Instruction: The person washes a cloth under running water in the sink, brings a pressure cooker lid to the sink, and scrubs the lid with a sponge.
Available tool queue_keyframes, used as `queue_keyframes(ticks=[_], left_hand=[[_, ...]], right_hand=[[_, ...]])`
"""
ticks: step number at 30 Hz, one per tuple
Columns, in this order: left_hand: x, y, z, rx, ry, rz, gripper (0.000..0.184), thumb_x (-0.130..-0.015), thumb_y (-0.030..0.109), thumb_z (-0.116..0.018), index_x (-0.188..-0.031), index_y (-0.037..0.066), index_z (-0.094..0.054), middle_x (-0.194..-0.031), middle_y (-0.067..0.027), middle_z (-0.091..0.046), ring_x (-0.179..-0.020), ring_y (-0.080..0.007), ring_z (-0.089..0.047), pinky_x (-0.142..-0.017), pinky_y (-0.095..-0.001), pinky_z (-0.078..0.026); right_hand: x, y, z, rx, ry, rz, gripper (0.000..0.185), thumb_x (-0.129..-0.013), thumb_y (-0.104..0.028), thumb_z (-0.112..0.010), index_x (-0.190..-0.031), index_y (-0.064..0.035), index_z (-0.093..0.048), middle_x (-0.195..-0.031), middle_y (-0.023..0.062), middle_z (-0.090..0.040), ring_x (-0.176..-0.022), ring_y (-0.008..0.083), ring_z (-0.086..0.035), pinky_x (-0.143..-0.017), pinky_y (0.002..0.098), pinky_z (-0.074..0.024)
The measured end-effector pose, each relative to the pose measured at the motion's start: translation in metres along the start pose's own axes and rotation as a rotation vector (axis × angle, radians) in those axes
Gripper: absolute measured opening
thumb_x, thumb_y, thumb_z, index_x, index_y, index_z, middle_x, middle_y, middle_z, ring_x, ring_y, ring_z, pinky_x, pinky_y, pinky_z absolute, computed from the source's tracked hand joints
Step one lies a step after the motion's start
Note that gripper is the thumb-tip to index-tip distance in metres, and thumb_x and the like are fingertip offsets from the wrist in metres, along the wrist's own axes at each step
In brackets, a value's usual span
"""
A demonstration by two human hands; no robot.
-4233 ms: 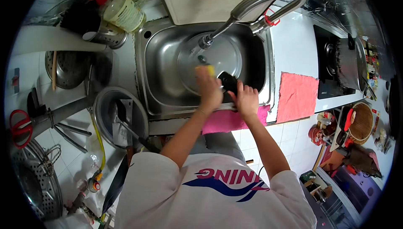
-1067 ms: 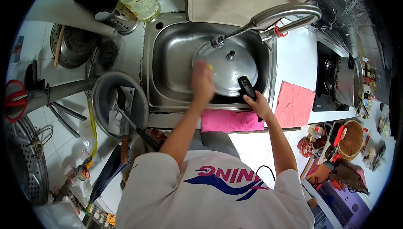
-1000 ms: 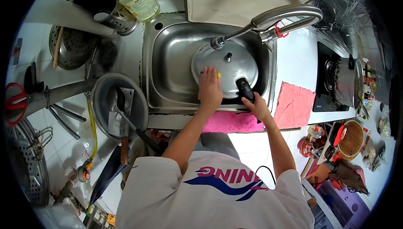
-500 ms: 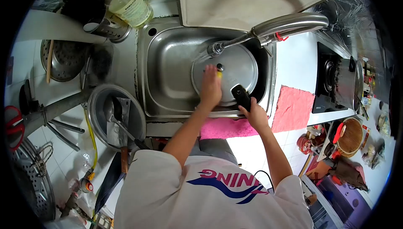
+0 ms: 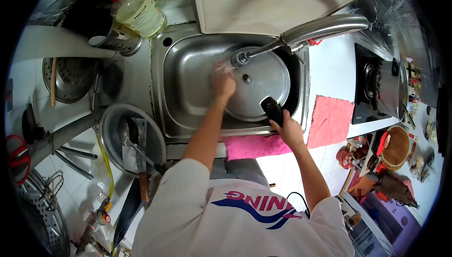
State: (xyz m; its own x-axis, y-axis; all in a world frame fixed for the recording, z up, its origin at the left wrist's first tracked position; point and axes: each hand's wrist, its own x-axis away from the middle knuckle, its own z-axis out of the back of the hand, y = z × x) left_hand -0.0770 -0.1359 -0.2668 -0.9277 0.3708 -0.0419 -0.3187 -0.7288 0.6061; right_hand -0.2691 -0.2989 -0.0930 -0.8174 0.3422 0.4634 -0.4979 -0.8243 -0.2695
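A round metal lid with a small central knob lies in the steel sink. My right hand is wrapped around a black pan handle at the lid's near right edge; the pan under the lid is mostly hidden. At the lid's left edge, my left hand is under the faucet spout, with its fingers smeared by motion and water. I cannot make out whether it holds anything.
A pink cloth hangs over the sink's front edge, and a salmon cloth lies to the right. A cutting board stands behind. On the left is a metal pot with utensils; a stove is at the right.
My left hand has moved left and slightly away from me, from over the lid near its knob to under the spout. A yellow bit by its fingers is out of sight. My right hand keeps its grip.
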Motion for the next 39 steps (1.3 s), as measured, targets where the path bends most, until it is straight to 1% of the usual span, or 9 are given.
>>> queue_keyframes(ticks=[5,7,10,14,18,21,27,35,39], left_hand=[[0.0,-0.015,-0.003,0.129,0.049,0.077,0.046,-0.086,0.007,-0.05,-0.129,-0.002,-0.041,-0.129,-0.0202,-0.046,-0.126,-0.0361,-0.036,-0.108,-0.0422,-0.026],[0.016,0.004,0.013,0.891,0.371,0.405,0.038,-0.084,0.007,-0.054,-0.121,0.0,-0.049,-0.121,-0.0185,-0.052,-0.117,-0.0345,-0.044,-0.103,-0.0398,-0.033],[0.023,0.007,0.034,0.482,0.092,0.374,0.027,-0.083,0.005,-0.056,-0.11,0.001,-0.056,-0.113,-0.0163,-0.057,-0.107,-0.0339,-0.05,-0.096,-0.0384,-0.039],[0.035,0.075,0.049,0.286,0.258,-0.003,0.019,-0.083,0.003,-0.054,-0.1,-0.002,-0.058,-0.1,-0.0173,-0.059,-0.097,-0.0354,-0.054,-0.086,-0.0397,-0.044],[0.006,0.048,0.054,0.241,-0.13,0.432,0.021,-0.087,0.008,-0.05,-0.102,-0.004,-0.058,-0.106,-0.0223,-0.057,-0.1,-0.0373,-0.053,-0.086,-0.0442,-0.041],[0.008,0.013,0.036,0.04,0.071,0.169,0.024,-0.088,0.01,-0.048,-0.104,-0.006,-0.057,-0.108,-0.024,-0.055,-0.102,-0.0382,-0.052,-0.087,-0.0458,-0.04],[0.031,0.036,0.057,0.222,-0.078,0.258,0.026,-0.086,0.003,-0.045,-0.109,-0.006,-0.056,-0.11,-0.0243,-0.055,-0.106,-0.0389,-0.05,-0.092,-0.0445,-0.039],[0.051,0.048,0.056,0.07,0.155,0.022,0.025,-0.085,0.003,-0.046,-0.107,-0.004,-0.056,-0.109,-0.0213,-0.058,-0.103,-0.0393,-0.052,-0.092,-0.0441,-0.041],[0.016,0.039,0.055,0.193,-0.228,0.427,0.021,-0.085,0.002,-0.045,-0.101,-0.003,-0.057,-0.105,-0.0226,-0.057,-0.103,-0.0392,-0.051,-0.089,-0.0455,-0.041]], right_hand=[[0.001,0.0,0.0,0.015,0.039,0.033,0.054,-0.081,-0.047,-0.062,-0.1,-0.001,-0.041,-0.065,0.0211,-0.061,-0.06,0.0387,-0.063,-0.049,0.0451,-0.0496],[0.001,0.001,-0.002,0.041,0.053,0.036,0.053,-0.081,-0.046,-0.062,-0.099,-0.0007,-0.042,-0.063,0.0201,-0.06,-0.057,0.0375,-0.062,-0.047,0.044,-0.0495],[-0.002,-0.001,-0.005,0.057,0.056,0.048,0.052,-0.081,-0.046,-0.062,-0.097,-0.0008,-0.042,-0.062,0.0192,-0.06,-0.056,0.0369,-0.062,-0.047,0.0438,-0.0497],[-0.003,-0.001,-0.005,0.058,0.056,0.04,0.052,-0.081,-0.046,-0.062,-0.098,-0.0009,-0.043,-0.061,0.0181,-0.059,-0.056,0.0364,-0.062,-0.047,0.0433,-0.0498],[-0.006,0.0,-0.003,0.061,0.037,0.039,0.054,-0.081,-0.047,-0.062,-0.1,-0.0005,-0.043,-0.064,0.0178,-0.06,-0.057,0.0359,-0.063,-0.048,0.043,-0.0502],[-0.002,0.0,-0.005,0.063,0.049,0.032,0.053,-0.081,-0.047,-0.062,-0.098,-0.001,-0.043,-0.064,0.0179,-0.06,-0.058,0.036,-0.063,-0.049,0.0433,-0.0505],[0.001,0.0,-0.003,0.061,0.031,0.028,0.052,-0.081,-0.047,-0.062,-0.095,-0.0016,-0.042,-0.063,0.0179,-0.06,-0.059,0.0364,-0.063,-0.049,0.0432,-0.0504],[-0.002,-0.003,-0.002,0.066,0.005,0.008,0.053,-0.082,-0.048,-0.061,-0.097,-0.0005,-0.042,-0.063,0.019,-0.06,-0.059,0.0368,-0.063,-0.049,0.0428,-0.0504],[-0.002,-0.002,-0.002,0.071,0.017,0.008,0.054,-0.082,-0.048,-0.06,-0.099,0.0005,-0.042,-0.066,0.0195,-0.061,-0.061,0.0373,-0.063,-0.051,0.0441,-0.0508]])
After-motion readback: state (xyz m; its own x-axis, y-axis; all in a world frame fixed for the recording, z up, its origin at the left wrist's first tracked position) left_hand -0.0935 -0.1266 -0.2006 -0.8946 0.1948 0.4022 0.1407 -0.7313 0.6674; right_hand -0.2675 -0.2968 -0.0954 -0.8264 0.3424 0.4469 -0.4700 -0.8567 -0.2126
